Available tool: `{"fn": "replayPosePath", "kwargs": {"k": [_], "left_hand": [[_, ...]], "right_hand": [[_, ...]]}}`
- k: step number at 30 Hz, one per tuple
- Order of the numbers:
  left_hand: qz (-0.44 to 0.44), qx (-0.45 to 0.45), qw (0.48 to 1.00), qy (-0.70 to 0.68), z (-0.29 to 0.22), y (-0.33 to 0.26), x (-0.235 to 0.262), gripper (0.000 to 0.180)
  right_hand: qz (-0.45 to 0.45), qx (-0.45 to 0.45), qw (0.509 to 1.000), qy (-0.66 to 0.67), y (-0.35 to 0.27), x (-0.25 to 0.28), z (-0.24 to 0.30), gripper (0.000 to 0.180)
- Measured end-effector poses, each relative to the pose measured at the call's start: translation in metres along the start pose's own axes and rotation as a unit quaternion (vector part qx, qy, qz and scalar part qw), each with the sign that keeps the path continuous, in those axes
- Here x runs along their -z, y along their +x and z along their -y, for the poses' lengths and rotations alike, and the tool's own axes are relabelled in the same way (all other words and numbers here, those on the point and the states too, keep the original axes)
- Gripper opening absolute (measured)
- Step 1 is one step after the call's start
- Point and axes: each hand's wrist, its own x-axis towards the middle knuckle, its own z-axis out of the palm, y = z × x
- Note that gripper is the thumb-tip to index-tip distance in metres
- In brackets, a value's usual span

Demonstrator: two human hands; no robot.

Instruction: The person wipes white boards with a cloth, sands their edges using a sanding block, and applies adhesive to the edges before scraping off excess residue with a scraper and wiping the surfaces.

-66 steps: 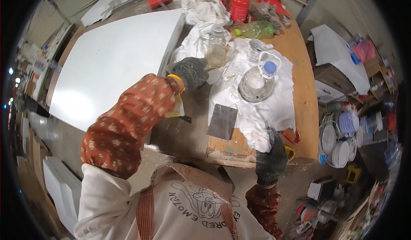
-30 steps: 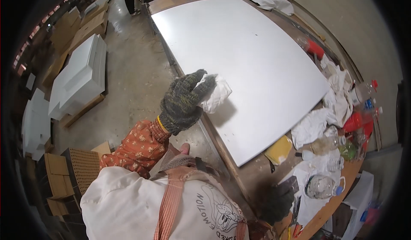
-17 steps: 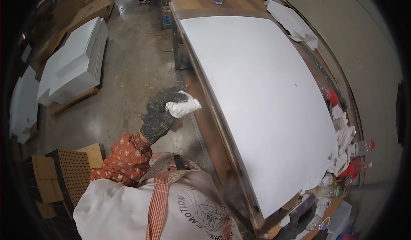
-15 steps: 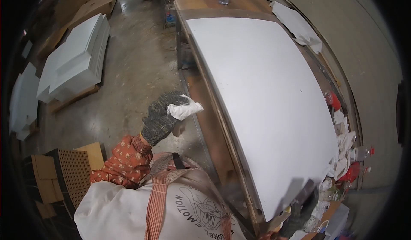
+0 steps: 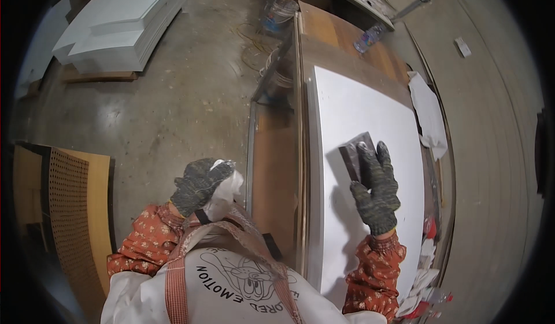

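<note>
My left hand (image 5: 198,184), in a dark grey knitted glove, is closed around a crumpled white rag (image 5: 228,189) in front of my apron, left of the workbench. On the right, my gloved right hand (image 5: 377,194) grips a dark rectangular block (image 5: 352,161), possibly a sanding block. Its fingers lie along the block's right side and top, with the thumb at the near end. The block is over the large white panel (image 5: 370,110) on the bench and seems to rest on it; its underside is hidden. Shadows of hand and arm fall on the panel.
A clear plastic bottle (image 5: 368,38) stands on the bench's brown far end (image 5: 324,26). White sheet material (image 5: 428,116) and cluttered bottles and rags (image 5: 422,292) line the right edge. Stacked white panels (image 5: 124,23) sit on a pallet at left; a perforated board (image 5: 69,208) stands nearer.
My right hand has come from the bench's near right corner up onto the panel with the block. The left hand, still holding the rag, has drawn back toward my body. The view has turned.
</note>
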Motion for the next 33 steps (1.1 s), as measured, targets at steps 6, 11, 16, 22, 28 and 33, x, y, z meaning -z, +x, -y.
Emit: {"fn": "replayPosePath", "kwargs": {"k": [6,11,16,22,28,33], "left_hand": [[-0.027,-0.009,0.979,-0.199,-0.015,0.115,-0.008,0.028],[0.109,-0.022,0.957,-0.267,-0.016,0.206,-0.029,0.034],[0.208,0.172,0.927,-0.262,-0.029,0.257,-0.063,0.052],[0.222,0.212,0.939,-0.155,-0.042,0.269,-0.072,0.075],[0.308,0.161,0.886,-0.306,-0.017,0.221,-0.046,0.072],[0.354,0.141,0.879,-0.285,-0.041,0.209,-0.028,0.070]], "right_hand": [[0.012,0.090,0.985,-0.148,0.124,-0.027,-0.015,0.064],[0.086,0.082,0.992,0.037,0.222,-0.043,-0.047,0.054],[0.249,0.097,0.963,0.013,0.291,-0.067,-0.066,0.050],[0.375,0.046,0.925,0.027,0.333,-0.072,-0.045,0.053],[0.561,0.158,0.812,0.024,0.356,-0.107,0.009,0.041],[0.612,0.398,0.683,-0.029,0.380,-0.078,0.046,0.025]]}}
